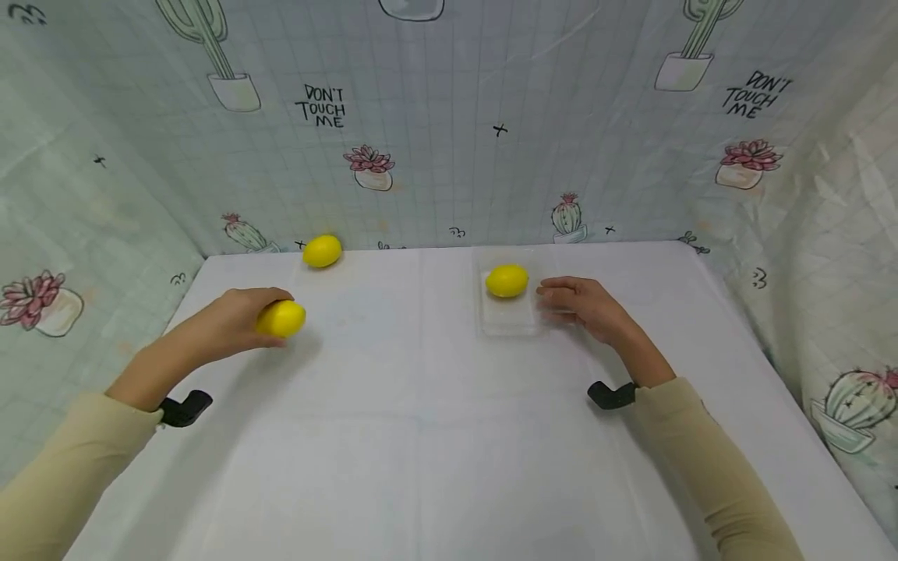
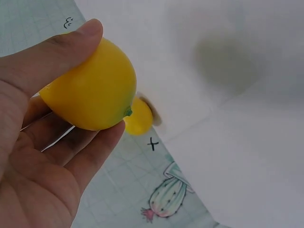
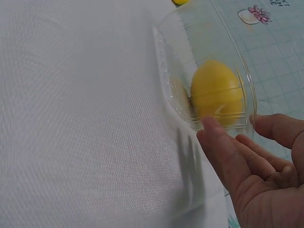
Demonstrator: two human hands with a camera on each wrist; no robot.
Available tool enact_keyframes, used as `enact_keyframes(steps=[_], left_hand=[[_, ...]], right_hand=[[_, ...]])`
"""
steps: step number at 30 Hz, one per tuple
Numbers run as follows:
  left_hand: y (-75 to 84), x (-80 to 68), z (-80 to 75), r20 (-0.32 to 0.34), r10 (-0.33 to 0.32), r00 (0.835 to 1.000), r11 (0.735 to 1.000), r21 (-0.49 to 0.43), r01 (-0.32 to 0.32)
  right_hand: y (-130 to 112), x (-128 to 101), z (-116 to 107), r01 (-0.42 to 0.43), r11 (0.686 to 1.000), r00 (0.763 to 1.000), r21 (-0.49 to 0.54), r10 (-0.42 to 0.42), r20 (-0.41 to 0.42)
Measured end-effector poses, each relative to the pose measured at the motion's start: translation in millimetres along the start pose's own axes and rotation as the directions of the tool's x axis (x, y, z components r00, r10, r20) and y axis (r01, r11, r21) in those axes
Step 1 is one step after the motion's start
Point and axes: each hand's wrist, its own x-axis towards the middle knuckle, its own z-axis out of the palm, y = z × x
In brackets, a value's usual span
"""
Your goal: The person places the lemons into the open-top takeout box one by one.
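Note:
My left hand (image 1: 242,315) grips a yellow lemon (image 1: 281,319) just above the white table, left of centre; the left wrist view shows my thumb and fingers curled round that lemon (image 2: 92,90). A second lemon (image 1: 322,251) lies at the back left by the wall, also seen as the far lemon (image 2: 138,117). A third lemon (image 1: 507,280) sits in a clear plastic tray (image 1: 508,321) right of centre. My right hand (image 1: 582,304) rests at the tray's right edge, fingers relaxed. In the right wrist view my fingers (image 3: 223,156) touch the tray's rim (image 3: 249,85) beside its lemon (image 3: 216,92).
A white cloth covers the table (image 1: 421,436). Cactus-print sheets (image 1: 449,117) wall the back and both sides. Black wrist mounts (image 1: 184,407) sit on both forearms.

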Motion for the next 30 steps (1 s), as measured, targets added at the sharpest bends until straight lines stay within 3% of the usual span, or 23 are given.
enact_keyframes(steps=[30], left_hand=[[38.9, 38.4, 19.3, -0.097, 0.115, 0.989, 0.992, -0.048, -0.120]], right_hand=[[4.1, -2.1, 2.7, -0.004, 1.000, 1.000, 0.022, 0.004, -0.017]])
